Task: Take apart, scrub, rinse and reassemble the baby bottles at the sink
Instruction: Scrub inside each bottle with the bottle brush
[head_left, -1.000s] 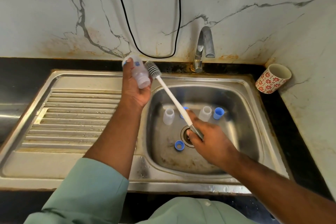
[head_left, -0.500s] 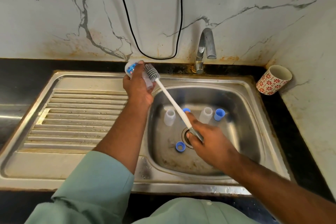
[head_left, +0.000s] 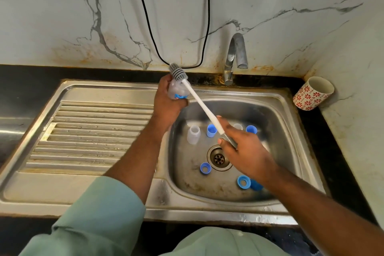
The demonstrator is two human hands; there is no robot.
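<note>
The brush (head_left: 178, 73) head is out now, poking above the bottle (head_left: 176, 91) at upper centre. Left hand (head_left: 168, 103) fingers grasp that bottle over the sink (head_left: 278, 97) rim; its blue label is unreadable. Right hand (head_left: 247, 151) fingers grip the white handle.

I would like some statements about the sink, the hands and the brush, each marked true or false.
1. The left hand holds a baby bottle above the sink's edge. True.
2. The right hand holds the bottle brush by its bristles. False: it holds the handle end; the bristles are up beside the bottle.
3. Water runs from the tap. False: no stream shows.
4. Blue rings lie in the sink basin. True.
5. The patterned cup stands in the basin. False: it is on the counter, right of the sink.
</note>
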